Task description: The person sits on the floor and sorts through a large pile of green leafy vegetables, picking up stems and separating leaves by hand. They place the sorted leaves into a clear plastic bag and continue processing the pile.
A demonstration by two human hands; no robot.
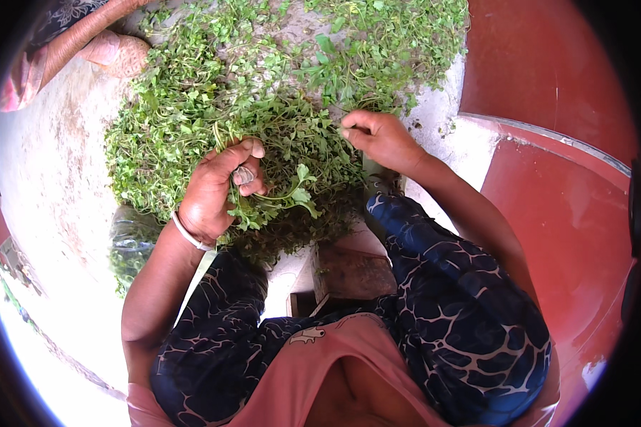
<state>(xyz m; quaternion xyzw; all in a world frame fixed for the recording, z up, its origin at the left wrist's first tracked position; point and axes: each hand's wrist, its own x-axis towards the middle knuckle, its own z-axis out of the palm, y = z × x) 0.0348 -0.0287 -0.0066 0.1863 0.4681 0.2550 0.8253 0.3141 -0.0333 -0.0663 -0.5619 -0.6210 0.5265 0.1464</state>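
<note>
A wide pile of leafy green herbs [171, 121] with thin stems spreads before me. My left hand [221, 178], with a pale bangle at its wrist, is closed around a small bunch of herb sprigs [285, 196]. Leaves hang out below its fingers to the right, and stems poke up above the thumb. To the right, my right hand [384, 139] hovers at the pile's right edge, apart from the left. Its thumb and forefinger are pinched together; whatever is between them is too small to make out.
At the upper left reach in another person's arm [71, 46] and a patterned pinkish-brown shape [124, 57]. A clear plastic bag [132, 238] with greens stands beside my left forearm. A wooden stool [352, 274] lies between my knees. Red-painted surfaces [548, 213] rise on the right.
</note>
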